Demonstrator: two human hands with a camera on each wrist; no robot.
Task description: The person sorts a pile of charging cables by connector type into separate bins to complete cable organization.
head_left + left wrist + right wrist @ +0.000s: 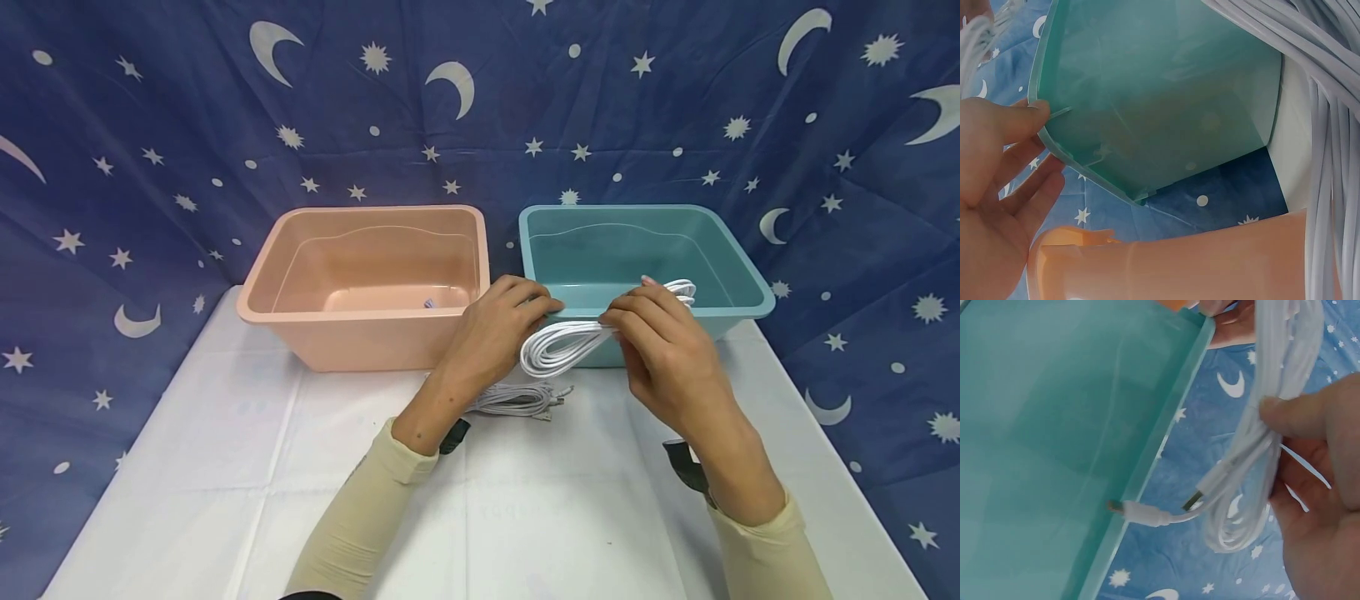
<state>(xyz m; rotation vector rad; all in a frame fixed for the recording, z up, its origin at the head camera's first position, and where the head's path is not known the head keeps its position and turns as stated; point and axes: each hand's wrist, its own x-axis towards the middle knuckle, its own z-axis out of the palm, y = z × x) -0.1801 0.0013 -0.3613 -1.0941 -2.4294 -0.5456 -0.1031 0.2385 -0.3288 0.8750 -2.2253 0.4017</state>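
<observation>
My left hand (487, 337) pinches the rim of the teal plastic bin (738, 312) at its front left corner. In the left wrist view its thumb lies on the near side of that rim, the fingers behind it. A coiled white USB cable (558, 348) is held up at the bin's front rim by my right hand (667, 354), which pinches the coil between thumb and fingers. Two plugs (1144, 514) dangle from the coil in the right wrist view, one overlapping the rim. Below my left wrist, a bundle of grey-white USB cables (517, 400) lies on the table.
To the left stands a peach plastic bin (360, 317) with a small bluish-white piece (429, 303) on its floor. Both bins sit at the back of the table with a white cloth (540, 500). Behind hangs a blue curtain (510, 100) with moons and stars.
</observation>
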